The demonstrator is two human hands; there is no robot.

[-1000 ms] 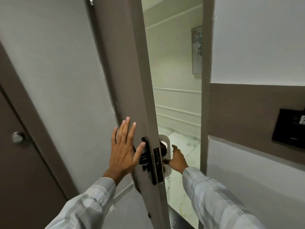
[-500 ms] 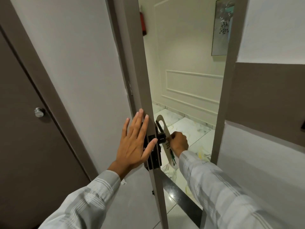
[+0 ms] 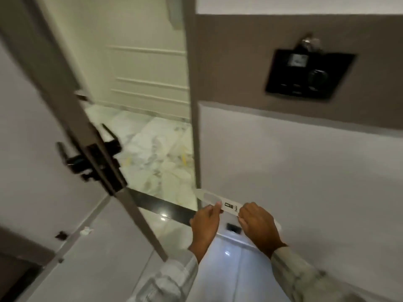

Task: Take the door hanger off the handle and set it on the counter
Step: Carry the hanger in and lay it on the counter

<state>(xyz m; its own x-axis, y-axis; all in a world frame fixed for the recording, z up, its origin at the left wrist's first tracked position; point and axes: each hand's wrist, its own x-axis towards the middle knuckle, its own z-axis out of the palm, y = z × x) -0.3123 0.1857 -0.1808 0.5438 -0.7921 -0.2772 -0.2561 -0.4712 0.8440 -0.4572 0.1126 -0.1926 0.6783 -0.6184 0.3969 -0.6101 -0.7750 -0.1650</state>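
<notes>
At lower centre my left hand (image 3: 206,223) and right hand (image 3: 257,225) pinch the door hanger (image 3: 220,202); thin card could slip, and no counter shows.

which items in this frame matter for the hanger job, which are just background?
Job:
door hanger, off the handle, held flat in both hands
left hand
right hand
door handle, now bare

Background:
black wall panel
open door
marble floor
white scrap on the floor

No counter in view.
</notes>
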